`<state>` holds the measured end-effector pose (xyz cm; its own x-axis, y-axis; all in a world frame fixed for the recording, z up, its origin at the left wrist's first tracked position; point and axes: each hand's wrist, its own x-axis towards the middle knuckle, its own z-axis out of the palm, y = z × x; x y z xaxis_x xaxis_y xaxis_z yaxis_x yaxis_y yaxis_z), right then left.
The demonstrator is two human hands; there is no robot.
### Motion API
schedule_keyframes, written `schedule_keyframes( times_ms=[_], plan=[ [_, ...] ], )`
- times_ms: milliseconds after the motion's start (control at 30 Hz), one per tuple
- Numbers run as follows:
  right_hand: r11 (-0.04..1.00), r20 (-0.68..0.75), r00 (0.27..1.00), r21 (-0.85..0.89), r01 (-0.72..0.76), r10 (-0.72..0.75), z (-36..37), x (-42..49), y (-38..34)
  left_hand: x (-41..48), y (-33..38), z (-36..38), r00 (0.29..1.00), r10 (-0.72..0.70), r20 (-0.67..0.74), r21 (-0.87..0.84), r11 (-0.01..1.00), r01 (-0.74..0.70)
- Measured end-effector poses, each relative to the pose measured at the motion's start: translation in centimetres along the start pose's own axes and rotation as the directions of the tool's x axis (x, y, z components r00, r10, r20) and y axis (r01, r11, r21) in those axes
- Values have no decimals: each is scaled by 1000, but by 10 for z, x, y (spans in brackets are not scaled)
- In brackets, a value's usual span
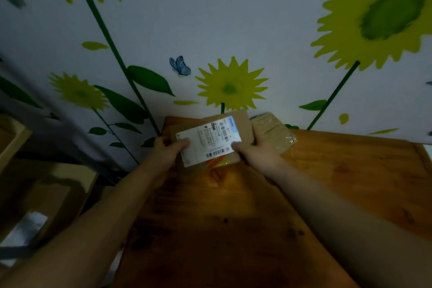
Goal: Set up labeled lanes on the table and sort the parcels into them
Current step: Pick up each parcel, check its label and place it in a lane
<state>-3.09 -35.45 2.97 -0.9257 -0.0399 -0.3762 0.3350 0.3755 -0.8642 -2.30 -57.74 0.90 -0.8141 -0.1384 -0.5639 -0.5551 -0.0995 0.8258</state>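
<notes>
**At the far edge of the table [339,170]: a two-handed hold**

You grip the cardboard parcel [244,124] from both sides. Your left hand [167,151] curls round its left edge, with the thumb lying flat across the near-left corner of the white shipping label [210,140]. Your right hand [256,151] clasps the right edge the same way, thumb pressed on the label's near-right corner. The label faces up towards you, with barcodes along its near edge (the print is too small to read). Whether the parcel rests on the wood or hangs just above it cannot be told.

Just beyond your right hand, close against its fingers, lies a second parcel [273,132] wrapped in clear, shiny film. Under the held parcel's near edge, between your two wrists, peeps an orange-and-yellow patch [217,163]; what it is cannot be made out. Well off past your left forearm, lower than the tabletop, stand cardboard boxes [53,189]. Beyond both hands rises a wall [210,18] decorated with sunflowers and a blue butterfly [180,66].
</notes>
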Motion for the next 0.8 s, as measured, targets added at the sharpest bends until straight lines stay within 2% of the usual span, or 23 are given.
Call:
schedule_keyframes(
  times_ms=[100, 167, 267, 333, 400, 500, 633, 700, 800],
  plan=[
    [986, -74, 985, -71, 153, -158, -27, -22, -35, -24, 20, 3, 993, 92, 69, -78, 993, -87],
    [968, -147, 959, -94, 232, -244, -46, -40, -54, -47, 32, 13, 981, 94, 170, -126, 989, -73],
    [951, -318, 904, 28, 309, -285, -70, -67, -64, -81, 43, 36, 957, 137, 257, -189, 978, -90],
    [942, -370, 898, 134, 307, -240, -80, -89, -60, -107, 48, 65, 957, 190, 221, -257, 958, -131],
    [929, -293, 929, 223, 294, -224, -85, -113, -47, -135, 46, 100, 957, 237, 169, -325, 930, -173],
    [887, -168, 939, 312, 340, -301, -103, -148, -23, -177, 35, 152, 935, 271, 230, -406, 900, -161],
    [844, -180, 921, 370, 389, -345, -165, -196, 0, -225, 23, 196, 907, 327, 264, -205, 938, -278],
    [847, -165, 916, 348, 402, -367, -198, -221, 11, -247, 23, 214, 867, 406, 289, -119, 914, -389],
    [857, -145, 903, 283, 430, -405, -235, -256, 28, -281, 21, 244, 803, 505, 315, -81, 858, -507]
  ],
)
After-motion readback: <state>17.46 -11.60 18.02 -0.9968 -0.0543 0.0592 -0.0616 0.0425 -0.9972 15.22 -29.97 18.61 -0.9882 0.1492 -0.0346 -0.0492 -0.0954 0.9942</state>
